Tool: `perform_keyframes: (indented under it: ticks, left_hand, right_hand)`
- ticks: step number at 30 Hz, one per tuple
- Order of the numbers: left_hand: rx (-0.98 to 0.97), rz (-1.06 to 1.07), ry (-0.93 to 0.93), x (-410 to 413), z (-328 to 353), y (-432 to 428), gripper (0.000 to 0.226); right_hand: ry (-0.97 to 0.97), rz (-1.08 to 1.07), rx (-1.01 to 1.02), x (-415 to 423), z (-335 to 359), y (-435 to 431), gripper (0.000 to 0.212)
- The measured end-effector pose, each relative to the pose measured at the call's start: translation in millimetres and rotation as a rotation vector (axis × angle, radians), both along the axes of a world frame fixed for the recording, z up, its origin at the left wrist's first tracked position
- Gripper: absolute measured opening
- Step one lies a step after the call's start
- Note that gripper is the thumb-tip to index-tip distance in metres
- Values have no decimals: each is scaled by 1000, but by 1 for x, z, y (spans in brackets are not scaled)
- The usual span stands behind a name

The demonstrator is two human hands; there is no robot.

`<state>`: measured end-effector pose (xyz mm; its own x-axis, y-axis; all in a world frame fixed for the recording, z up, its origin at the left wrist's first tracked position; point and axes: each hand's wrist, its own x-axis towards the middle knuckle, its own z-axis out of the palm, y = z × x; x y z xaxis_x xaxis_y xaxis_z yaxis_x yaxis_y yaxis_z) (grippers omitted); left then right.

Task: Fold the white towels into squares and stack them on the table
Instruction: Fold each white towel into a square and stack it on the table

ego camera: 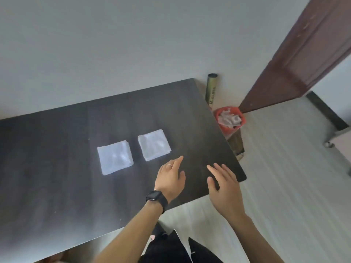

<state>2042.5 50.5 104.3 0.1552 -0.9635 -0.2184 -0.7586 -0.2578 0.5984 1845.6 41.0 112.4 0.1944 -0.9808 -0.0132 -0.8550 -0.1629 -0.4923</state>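
Note:
Two white towels folded into squares lie side by side on the dark table (57,168). The left folded towel (115,158) sits slightly nearer to me than the right folded towel (154,144), with a narrow gap between them. My left hand (171,179), with a ring and a black watch on the wrist, hovers just below the right towel, fingers extended and holding nothing. My right hand (224,184) is spread flat above the table's right front corner, also holding nothing. Neither hand touches a towel.
A red bin (230,118) with crumpled paper stands on the floor past the table's right edge, beside a dark tube (211,88) leaning on the wall. A brown door (303,54) stands at the right. Light flooring lies to the right.

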Motion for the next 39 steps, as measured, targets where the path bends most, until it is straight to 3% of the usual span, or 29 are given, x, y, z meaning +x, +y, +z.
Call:
perform_keyframes:
  ticks: [10,16,25,39]
  left_hand:
    - [-203,-630,32,-341,61,-38,51]
    - [-359,-951,168,-526,101,-28,51]
    - [-469,-1167,333,-722,124,-67,52]
    - [-692,-1294,127,-1015,130,-214,54]
  right_hand:
    - [-138,-702,-266,-313,54,91,29]
    - [-138,-1064,-443,-452,82,152,27]
    - [-97,-1266,-542,-614,98,152,29]
    - [80,-1457,-637,-879,125,70,26]
